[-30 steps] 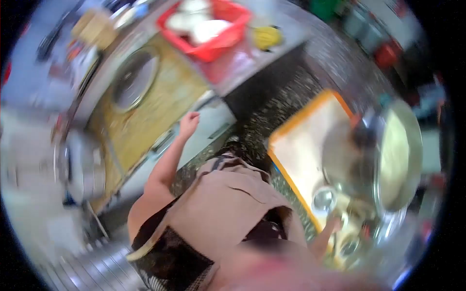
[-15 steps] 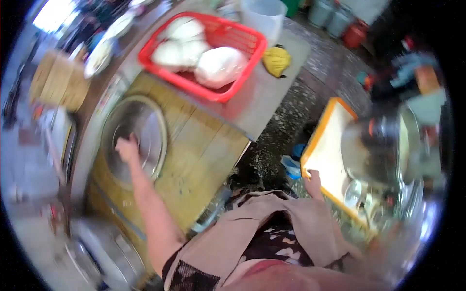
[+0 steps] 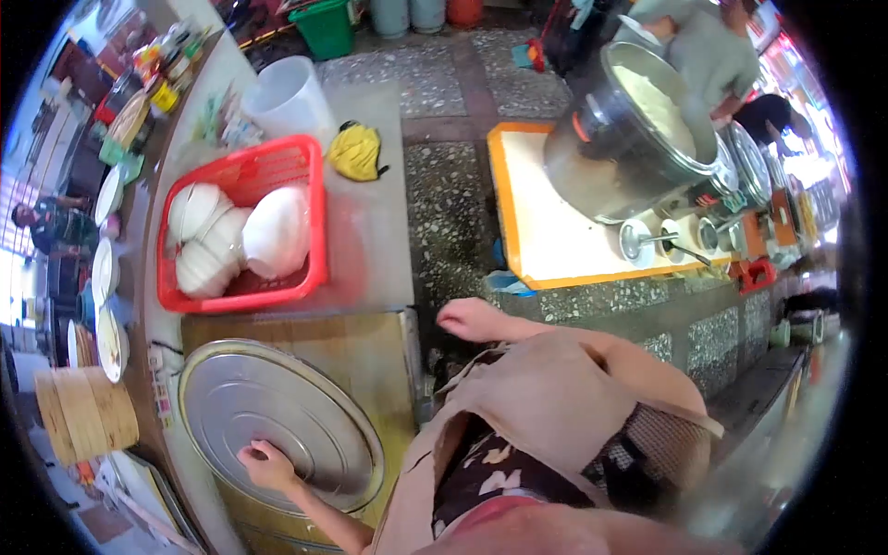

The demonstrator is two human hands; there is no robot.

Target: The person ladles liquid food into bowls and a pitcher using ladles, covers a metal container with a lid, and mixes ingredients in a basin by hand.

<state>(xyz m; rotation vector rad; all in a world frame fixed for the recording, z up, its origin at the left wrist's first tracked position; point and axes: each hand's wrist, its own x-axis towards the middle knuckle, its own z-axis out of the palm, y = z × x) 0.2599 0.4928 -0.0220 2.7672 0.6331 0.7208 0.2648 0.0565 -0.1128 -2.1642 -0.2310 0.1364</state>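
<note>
My left hand [image 3: 268, 464] is closed at the middle of a large round metal pot lid [image 3: 319, 405], its fingers hiding the grip. The lid is over the wooden board [image 3: 384, 356] of the counter in front of me. Whether it rests flat or is slightly raised, I cannot tell. My right hand [image 3: 470, 319] is held by the counter's edge, fingers curled in, with nothing visible in it. Beyond the lid, a red plastic basket [image 3: 319, 217] holds several white bowls [image 3: 277, 231].
A large steel pot [image 3: 592, 171] stands on a white, orange-edged table [image 3: 518, 199], with ladles in small containers [image 3: 638, 242] beside it. A yellow pouch [image 3: 355, 153] and a clear bucket [image 3: 289, 97] are behind the basket. Another person [image 3: 712, 55] stands behind the pot.
My view has turned toward the right. My right hand has come away from the orange-edged table's edge toward the counter. My left hand stays at the lid's middle.
</note>
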